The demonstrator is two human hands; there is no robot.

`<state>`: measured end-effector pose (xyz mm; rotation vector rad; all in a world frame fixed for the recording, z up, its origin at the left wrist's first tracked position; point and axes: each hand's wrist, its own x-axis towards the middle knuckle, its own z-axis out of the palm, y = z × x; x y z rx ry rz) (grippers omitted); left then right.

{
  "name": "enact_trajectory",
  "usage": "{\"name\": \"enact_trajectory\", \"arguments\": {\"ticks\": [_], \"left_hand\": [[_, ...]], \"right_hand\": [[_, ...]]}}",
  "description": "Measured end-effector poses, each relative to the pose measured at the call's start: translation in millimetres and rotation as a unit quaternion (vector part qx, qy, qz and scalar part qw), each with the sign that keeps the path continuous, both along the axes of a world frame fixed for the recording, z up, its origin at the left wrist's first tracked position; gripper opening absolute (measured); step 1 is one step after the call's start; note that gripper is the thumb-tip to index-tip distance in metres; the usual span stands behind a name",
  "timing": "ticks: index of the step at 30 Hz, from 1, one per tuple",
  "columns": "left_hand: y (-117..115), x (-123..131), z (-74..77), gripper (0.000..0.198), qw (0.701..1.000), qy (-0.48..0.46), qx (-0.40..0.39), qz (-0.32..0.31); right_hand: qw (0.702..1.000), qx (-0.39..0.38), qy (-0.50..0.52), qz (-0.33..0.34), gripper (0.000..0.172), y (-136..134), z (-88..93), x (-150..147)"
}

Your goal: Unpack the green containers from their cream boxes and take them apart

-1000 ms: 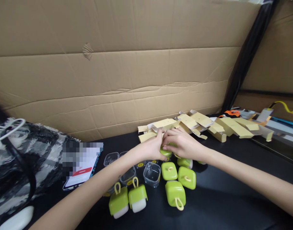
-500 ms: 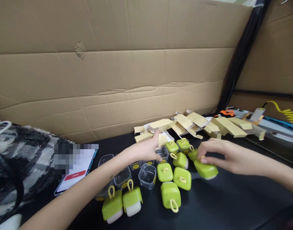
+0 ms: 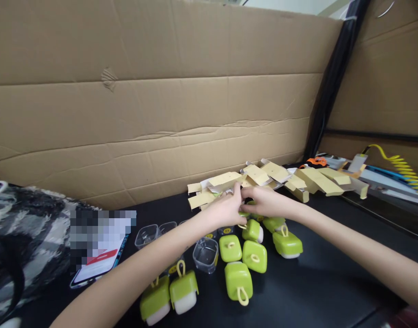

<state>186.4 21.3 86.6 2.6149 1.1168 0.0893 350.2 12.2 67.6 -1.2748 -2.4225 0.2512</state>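
Observation:
Both my hands meet at the back of a cluster of small green-lidded containers (image 3: pixel 242 255) on the black table (image 3: pixel 318 287). My left hand (image 3: pixel 224 209) and my right hand (image 3: pixel 263 201) have their fingers closed together around a green container (image 3: pixel 245 214) that is mostly hidden under them. Just behind my hands lies a pile of flat tan cardboard boxes (image 3: pixel 263 177). A green container with a loop handle (image 3: pixel 286 242) lies to the right, apart from both hands.
Several clear plastic cups (image 3: pixel 206 253) stand left of the green ones. Two green containers (image 3: pixel 169 294) sit near the front. A phone (image 3: pixel 97 264) and a black-and-white cloth (image 3: pixel 27 237) lie at the left. A cardboard wall (image 3: pixel 161 91) backs the table; a yellow coiled cable (image 3: pixel 396 159) is at right.
My right hand set a green container down at the right and came back left to meet my left hand over another green container at the back of the cluster.

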Motion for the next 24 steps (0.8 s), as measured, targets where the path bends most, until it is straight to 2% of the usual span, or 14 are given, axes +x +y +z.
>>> {"name": "enact_trajectory", "arguments": {"ticks": [3,4,7,9,12,15,17,20,22,24], "left_hand": [[-1,5,-1.7,0.057,1.000,0.022,0.000,0.012],[-1,6,-1.9,0.057,1.000,0.027,-0.001,0.016],[-2,9,-1.4,0.089,0.999,0.031,-0.002,0.027],[-1,8,-0.4,0.104,0.999,0.032,-0.004,0.032],[0,4,1.4,0.104,0.999,0.031,-0.011,0.029],[3,-1,3.4,0.100,1.000,0.023,-0.015,0.014],[5,-1,4.2,0.092,1.000,0.013,-0.015,0.003],[7,4,3.7,0.077,1.000,0.003,-0.020,-0.006],[9,12,2.6,0.075,1.000,0.002,-0.027,-0.010],[11,20,1.6,0.068,0.999,0.005,-0.039,-0.014]], "right_hand": [[1.000,0.012,-0.009,-0.021,0.018,-2,-6.3,-1],[0.999,0.020,-0.005,-0.028,0.017,-4,-7.6,-1],[0.997,0.055,0.030,-0.049,0.013,-7,-6.5,0],[0.993,0.080,0.070,-0.061,0.014,-11,0.0,3],[0.983,0.108,0.124,-0.078,0.018,-24,16.3,17],[0.973,0.131,0.155,-0.107,0.024,-41,29.0,43],[0.975,0.112,0.151,-0.123,0.030,-50,28.3,66],[0.987,0.001,0.103,-0.123,0.033,-58,13.2,96],[0.988,-0.046,0.081,-0.122,0.031,-60,1.0,107],[0.988,-0.057,0.079,-0.118,0.030,-60,-6.2,109]]}}
